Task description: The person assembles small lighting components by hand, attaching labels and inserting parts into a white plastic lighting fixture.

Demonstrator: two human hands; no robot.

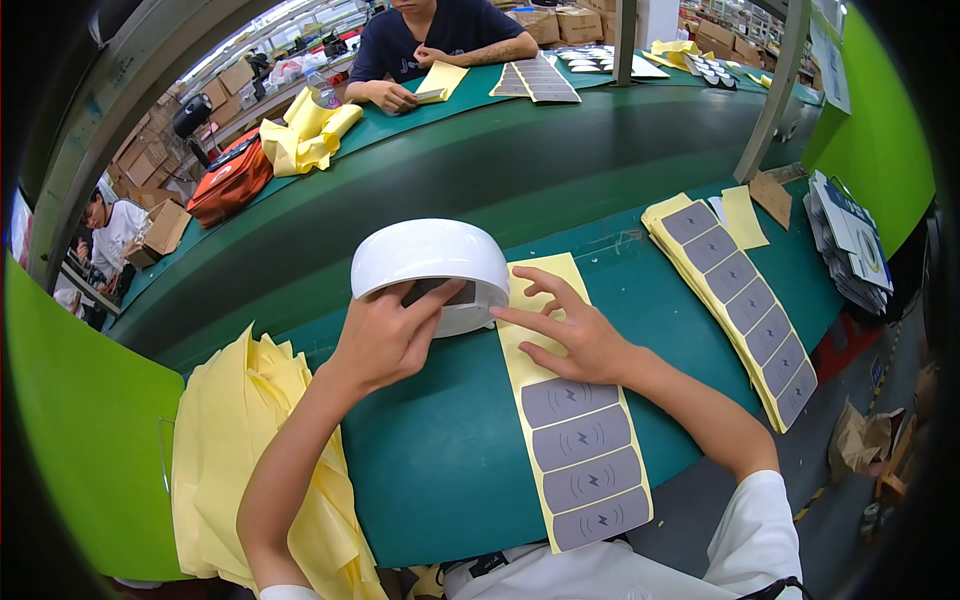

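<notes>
Green table (420, 480); over it, tilted white shell (430, 250) held by left hand (383, 338), fingers curled into hollow, tips partly hidden. Right hand (580, 340) just beside rim, fingers spread; beneath, label sheet (583, 440). Further right, label stack (740, 290); left, yellow paper (250, 440). Person (430, 40) across.

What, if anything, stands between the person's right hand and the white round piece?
Nothing visible does. The right hand is at the right edge of the white round piece, contact unclear; the left hand holds its left side.
</notes>
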